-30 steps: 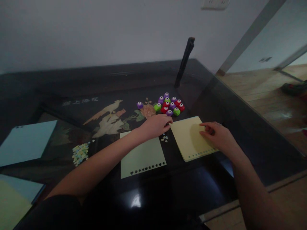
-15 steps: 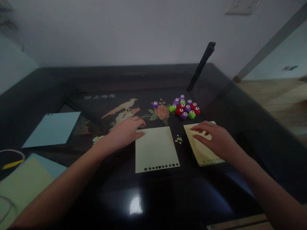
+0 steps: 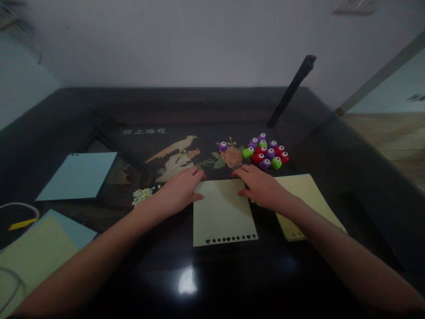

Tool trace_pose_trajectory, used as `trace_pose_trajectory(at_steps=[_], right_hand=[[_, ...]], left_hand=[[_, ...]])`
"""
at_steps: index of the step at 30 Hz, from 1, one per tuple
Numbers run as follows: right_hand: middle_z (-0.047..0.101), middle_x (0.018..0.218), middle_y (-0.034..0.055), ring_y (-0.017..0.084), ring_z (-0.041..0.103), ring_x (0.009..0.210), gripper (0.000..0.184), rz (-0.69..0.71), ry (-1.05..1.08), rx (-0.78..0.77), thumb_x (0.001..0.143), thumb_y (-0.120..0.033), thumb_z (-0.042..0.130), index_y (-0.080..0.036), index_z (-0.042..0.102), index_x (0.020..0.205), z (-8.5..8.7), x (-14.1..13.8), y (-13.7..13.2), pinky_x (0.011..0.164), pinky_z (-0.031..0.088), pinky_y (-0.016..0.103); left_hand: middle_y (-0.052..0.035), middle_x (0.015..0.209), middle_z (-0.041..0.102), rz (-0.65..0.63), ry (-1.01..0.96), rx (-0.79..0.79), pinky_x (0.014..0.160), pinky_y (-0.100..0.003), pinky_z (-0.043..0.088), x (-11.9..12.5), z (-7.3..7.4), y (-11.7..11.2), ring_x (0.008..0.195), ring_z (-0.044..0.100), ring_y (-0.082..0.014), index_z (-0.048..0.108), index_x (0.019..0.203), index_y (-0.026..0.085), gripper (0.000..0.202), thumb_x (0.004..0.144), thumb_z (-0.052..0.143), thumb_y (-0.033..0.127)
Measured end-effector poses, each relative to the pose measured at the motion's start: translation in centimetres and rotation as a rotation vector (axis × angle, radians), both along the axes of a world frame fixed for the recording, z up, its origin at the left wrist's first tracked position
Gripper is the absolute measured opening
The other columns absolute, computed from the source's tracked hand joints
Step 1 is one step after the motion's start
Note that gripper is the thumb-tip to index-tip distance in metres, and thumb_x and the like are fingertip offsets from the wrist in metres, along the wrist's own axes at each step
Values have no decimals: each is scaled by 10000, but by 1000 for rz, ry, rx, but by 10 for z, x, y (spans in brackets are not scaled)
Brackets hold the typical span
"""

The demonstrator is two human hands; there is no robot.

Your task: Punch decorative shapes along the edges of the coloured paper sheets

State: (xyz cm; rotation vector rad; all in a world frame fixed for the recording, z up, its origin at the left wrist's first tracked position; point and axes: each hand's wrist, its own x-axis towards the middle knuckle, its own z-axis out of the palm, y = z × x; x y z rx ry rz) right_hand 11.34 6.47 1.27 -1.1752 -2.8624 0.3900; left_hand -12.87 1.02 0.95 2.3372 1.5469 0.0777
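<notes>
In dim light, we observe a glossy dark table [image 3: 265, 279] before a pale wall [image 3: 186, 44] at twelve o'clock, a socket plate [image 3: 357, 6] at two o'clock, wood-look flooring [image 3: 388, 135] near three o'clock, and a reflected glare [image 3: 187, 281] toward six o'clock.

Matt paper sheet [image 3: 223, 212], glossy black tabletop [image 3: 159, 274]

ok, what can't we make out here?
Head view:
Pale green punched paper square: upper side edges, partly behind left grip and right grip.
Yellow square paper stack: partly behind right forearm.
Yellow-and-blue paper confetti: partly behind left forearm.
White plastic wall socket: cut off by top edge.
</notes>
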Motion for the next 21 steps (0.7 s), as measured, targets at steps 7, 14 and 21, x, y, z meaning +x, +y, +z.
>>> trace_pose_trajectory(at_steps=[7, 14, 21], right_hand=[[603, 1021, 104, 268, 551, 972, 377, -2, 52, -69, 698, -139, 678, -159, 588, 1064, -4, 2, 4, 844, 463, 415], [578, 984, 90, 258, 535, 946, 234, 0, 93, -68, 692, -151, 672, -185, 564, 896, -8, 5, 6, 814, 447, 385], [616, 798, 31, 173, 560, 711, 101, -57, 133, -308, 732, -183, 629, -192, 557, 802, 4, 6, 9, 638, 404, 298]], left_hand=[[-71, 1036, 566, 3, -18, -29, 841, -333, 429, -1, 1, 0, 1011, 532, -248, 520, 1055, 183, 321, 779, 669, 251], [-74, 1013, 540, -1, 35, 18, 843, -342, 416, 0, 4, 1, 1013, 512, -264, 568, 949, 177, 243, 768, 675, 298], [-8, 785, 620, -13, -131, -260, 656, -271, 402, -9, 13, 6, 772, 597, -192, 558, 838, 201, 113, 841, 572, 314]])
